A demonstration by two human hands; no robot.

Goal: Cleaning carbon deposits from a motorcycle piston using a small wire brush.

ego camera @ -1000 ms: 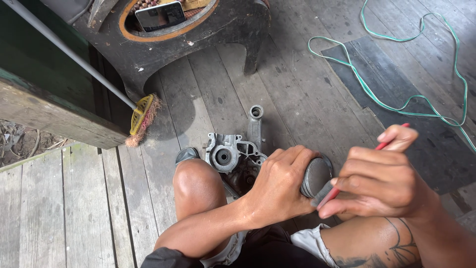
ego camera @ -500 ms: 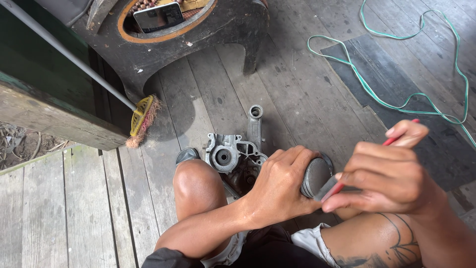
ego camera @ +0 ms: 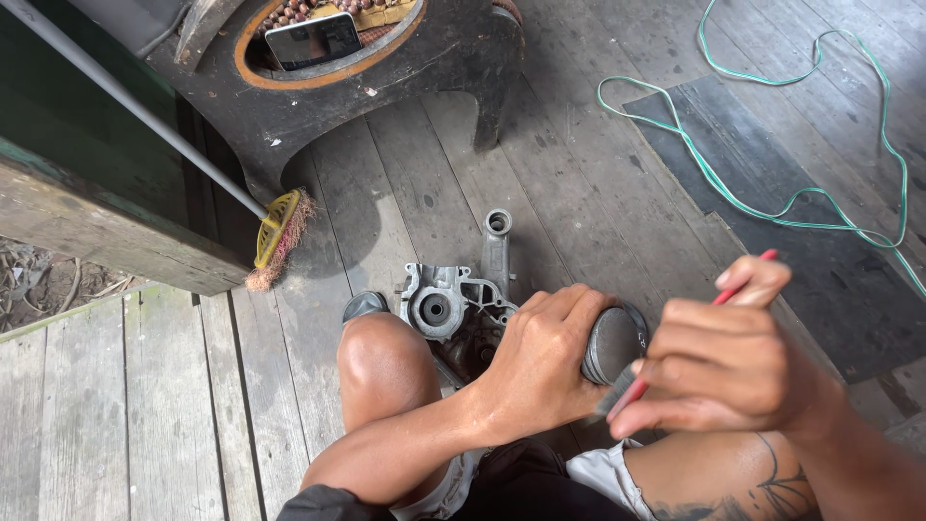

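Two hands work close together over a wooden floor (ego camera: 540, 183). The left hand (ego camera: 540, 362) has its fingers wrapped around a dark round part (ego camera: 613, 342) of a grey metal casing (ego camera: 449, 304), which lies just beyond those fingers. The right hand (ego camera: 723, 371) pinches a red-handled brush (ego camera: 675, 357) beside the round part. Well beyond the fingers lies a green cord (ego camera: 772, 207).
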